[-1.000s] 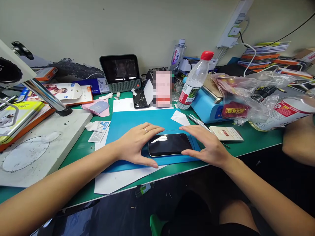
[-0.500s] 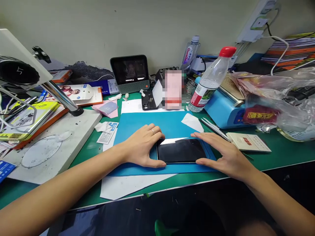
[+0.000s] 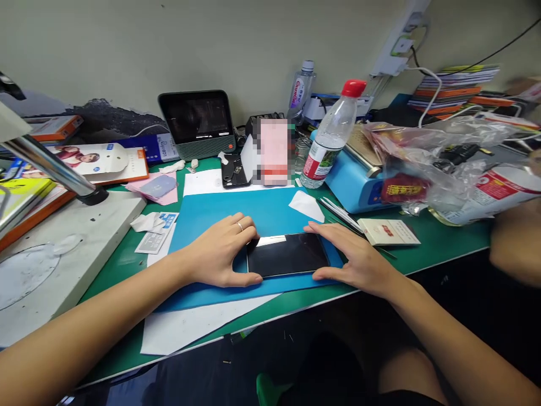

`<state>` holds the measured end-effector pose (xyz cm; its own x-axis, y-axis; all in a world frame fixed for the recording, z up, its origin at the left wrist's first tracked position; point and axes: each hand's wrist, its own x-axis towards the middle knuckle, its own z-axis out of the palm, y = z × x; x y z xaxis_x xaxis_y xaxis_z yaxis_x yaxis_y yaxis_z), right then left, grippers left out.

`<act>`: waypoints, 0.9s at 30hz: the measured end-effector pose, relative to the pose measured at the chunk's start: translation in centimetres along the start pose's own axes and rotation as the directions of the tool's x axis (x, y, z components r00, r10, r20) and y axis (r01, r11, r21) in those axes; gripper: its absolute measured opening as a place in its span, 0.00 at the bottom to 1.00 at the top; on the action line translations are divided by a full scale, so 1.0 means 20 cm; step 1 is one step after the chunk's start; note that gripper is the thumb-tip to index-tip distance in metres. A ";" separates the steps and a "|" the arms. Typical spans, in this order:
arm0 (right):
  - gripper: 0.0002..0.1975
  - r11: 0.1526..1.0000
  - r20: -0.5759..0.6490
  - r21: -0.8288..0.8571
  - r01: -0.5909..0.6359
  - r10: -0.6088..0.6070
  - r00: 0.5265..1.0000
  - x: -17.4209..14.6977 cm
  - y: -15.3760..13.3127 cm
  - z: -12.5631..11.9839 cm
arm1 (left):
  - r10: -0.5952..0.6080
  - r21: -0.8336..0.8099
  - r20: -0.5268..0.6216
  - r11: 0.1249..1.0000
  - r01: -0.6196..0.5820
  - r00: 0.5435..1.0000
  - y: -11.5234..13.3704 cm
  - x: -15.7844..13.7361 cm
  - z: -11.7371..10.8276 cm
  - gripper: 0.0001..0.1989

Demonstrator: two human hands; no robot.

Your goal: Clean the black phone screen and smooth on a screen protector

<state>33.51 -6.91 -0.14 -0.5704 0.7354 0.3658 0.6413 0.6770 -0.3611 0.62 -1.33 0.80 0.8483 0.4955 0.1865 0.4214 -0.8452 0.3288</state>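
A black-screened smartphone (image 3: 289, 256) lies face up on the blue mat (image 3: 207, 211), its long side roughly parallel to the table edge. My left hand (image 3: 226, 251), with a ring on one finger, grips its left end between thumb and fingers. At the opposite end, my right hand (image 3: 349, 256) holds the phone's corners, thumb on the near side and fingers on the far side. A pale reflection shows along the top of the screen. The fingertips of my left hand are partly hidden behind the phone's left end.
Behind the mat stand a smart display (image 3: 196, 121), a black phone case (image 3: 234, 171) and a red-capped bottle (image 3: 333, 135). Tweezers (image 3: 340, 213) and a small booklet (image 3: 389, 232) lie right. A white lamp base (image 3: 97, 248) is left. A blurred body part (image 3: 518, 242) shows at the right edge.
The view has turned to the right, so the scene sits further left. Both hands keep their hold on the phone. A blurred body part has appeared at the right edge.
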 end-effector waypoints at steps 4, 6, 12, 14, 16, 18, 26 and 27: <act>0.46 0.999 0.015 0.021 -0.045 0.045 0.999 -0.03 0.00 -0.02 | 0.002 -0.006 0.021 1.000 -0.002 1.000 0.00 0.00 0.01 0.30; 0.47 0.997 0.023 0.024 -0.072 0.072 0.997 -0.05 0.00 -0.03 | 0.009 -0.006 0.024 1.000 -0.008 1.000 0.00 0.00 0.01 0.30; 0.47 0.993 0.048 0.033 -0.115 0.114 0.992 -0.08 -0.01 -0.04 | 0.004 -0.014 0.025 1.000 -0.003 1.000 0.00 0.00 0.01 0.30; 0.46 0.992 0.046 0.040 -0.122 0.120 0.992 -0.08 0.00 -0.04 | 0.004 -0.018 0.029 1.000 -0.003 1.000 0.00 0.00 0.01 0.29; 0.44 0.992 0.045 0.044 -0.120 0.118 0.992 -0.08 0.00 -0.04 | 0.004 -0.024 0.029 1.000 -0.004 1.000 0.00 0.00 0.01 0.29; 0.43 0.992 0.048 0.047 -0.120 0.117 0.992 -0.08 0.00 -0.04 | 0.004 -0.025 0.025 1.000 -0.004 1.000 0.00 0.00 0.01 0.30; 0.45 0.990 0.055 0.046 -0.134 0.131 0.990 -0.07 -0.02 -0.04 | 0.006 -0.014 0.023 1.000 -0.005 1.000 -0.01 -0.01 0.01 0.30; 0.44 0.990 0.056 0.048 -0.134 0.131 0.990 -0.07 -0.02 -0.04 | 0.008 -0.013 0.024 1.000 -0.008 1.000 -0.01 -0.01 0.01 0.30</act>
<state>34.54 -8.21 0.20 -0.5092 0.8184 0.2664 0.6867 0.5730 -0.4473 0.46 -1.33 0.53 0.8590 0.4839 0.1672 0.4107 -0.8462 0.3393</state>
